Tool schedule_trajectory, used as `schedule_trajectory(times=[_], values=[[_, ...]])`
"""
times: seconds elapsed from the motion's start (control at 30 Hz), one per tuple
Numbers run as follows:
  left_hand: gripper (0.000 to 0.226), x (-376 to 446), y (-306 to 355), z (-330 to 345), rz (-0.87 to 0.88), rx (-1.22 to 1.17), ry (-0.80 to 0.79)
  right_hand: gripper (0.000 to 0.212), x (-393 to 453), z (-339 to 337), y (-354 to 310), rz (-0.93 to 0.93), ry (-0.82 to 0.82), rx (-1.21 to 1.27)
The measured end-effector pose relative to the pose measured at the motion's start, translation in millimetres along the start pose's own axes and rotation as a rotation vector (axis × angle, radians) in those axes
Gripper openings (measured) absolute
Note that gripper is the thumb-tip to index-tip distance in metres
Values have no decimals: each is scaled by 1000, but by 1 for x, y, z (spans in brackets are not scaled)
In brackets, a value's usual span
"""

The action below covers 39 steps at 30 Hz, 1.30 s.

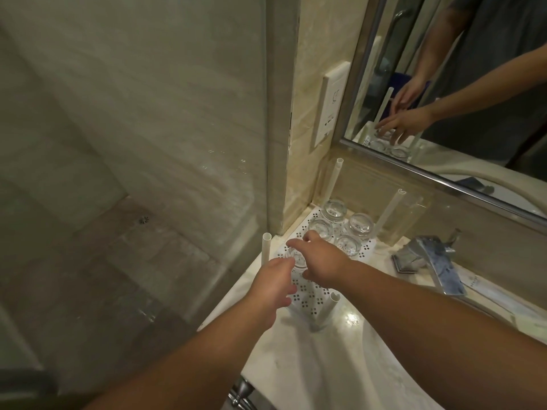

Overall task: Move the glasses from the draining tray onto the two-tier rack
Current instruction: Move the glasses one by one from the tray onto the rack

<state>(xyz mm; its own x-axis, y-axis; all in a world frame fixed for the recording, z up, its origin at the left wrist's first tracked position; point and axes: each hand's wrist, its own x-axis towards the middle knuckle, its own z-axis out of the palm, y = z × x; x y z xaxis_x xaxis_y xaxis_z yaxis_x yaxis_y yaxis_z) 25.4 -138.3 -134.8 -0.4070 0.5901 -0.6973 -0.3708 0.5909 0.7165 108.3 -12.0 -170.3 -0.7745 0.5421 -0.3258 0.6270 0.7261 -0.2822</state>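
Glass (297, 258) upside down on perforated shelf (307, 294), centre frame, between both hands. Right hand (322, 261) fingers curl round it; left hand (273, 287) touches near side, grip unclear.

Bathroom corner. Glass shower screen (133, 143) fills the left side, tiled shower floor (97, 255) with small drain (144, 220) behind it. Beige marble wall (313, 69) carries a white socket plate (331, 103). Metal-framed mirror (444, 84) upper right. Pale glossy marble desk (319, 365) with a light glare; chrome faucet (438, 255) at right.
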Motion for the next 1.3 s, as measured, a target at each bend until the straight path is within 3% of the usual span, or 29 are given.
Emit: schedule_trajectory(times=[0.13,0.37,0.7,0.83,1.07,1.3], values=[[8,-2,-1,-2,-3,-22,-7,78,2,6,-2,-24,-4,14],[12,-6,-6,-6,-17,-29,-13,60,1,6,-4,-11,44,-45],[9,-10,-7,1,-37,-61,-32,62,-8,-21,-10,14,95,-88],[8,-13,-4,5,-91,-189,-38,61,-18,-44,-13,8,130,-116],[46,-17,22,9,-220,-502,-158,63,-37,-88,-30,-18,222,-124],[77,-32,51,7,-360,-505,-305,58,-62,-122,-50,-53,335,-183]])
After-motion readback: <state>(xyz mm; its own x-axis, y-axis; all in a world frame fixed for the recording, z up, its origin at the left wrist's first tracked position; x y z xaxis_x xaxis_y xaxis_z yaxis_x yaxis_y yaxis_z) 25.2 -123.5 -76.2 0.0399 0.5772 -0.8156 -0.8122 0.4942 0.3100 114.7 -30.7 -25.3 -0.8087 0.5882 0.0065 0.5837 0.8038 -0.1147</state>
